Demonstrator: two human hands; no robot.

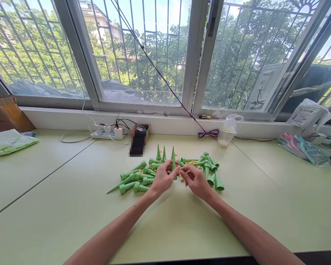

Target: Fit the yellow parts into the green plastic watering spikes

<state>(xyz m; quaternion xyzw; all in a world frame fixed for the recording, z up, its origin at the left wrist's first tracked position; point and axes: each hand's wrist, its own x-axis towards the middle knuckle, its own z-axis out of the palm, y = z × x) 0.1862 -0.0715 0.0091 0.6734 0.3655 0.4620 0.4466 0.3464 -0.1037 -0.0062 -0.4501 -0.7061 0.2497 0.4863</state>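
Observation:
My left hand (164,177) is closed round a green plant watering spike (173,162), which stands point up between its fingers. My right hand (198,180) is close beside it, thumb and forefinger pinched on what looks like a small yellow piece (180,170). The two hands nearly touch. To the left lies a heap of green spikes with ribbed caps (139,176), and a few stand upright behind. More green spikes (209,167) lie in a pile to the right. Small yellow pieces (189,162) are scattered between the piles, partly hidden by my hands.
A pale green table (57,206) carries everything. Toward the window are a power strip (107,134) with cables, a small box (143,132), and a plastic cup (225,136) with a bag. Plastic packets (303,147) lie at the right, a white-green pack (12,142) at the left.

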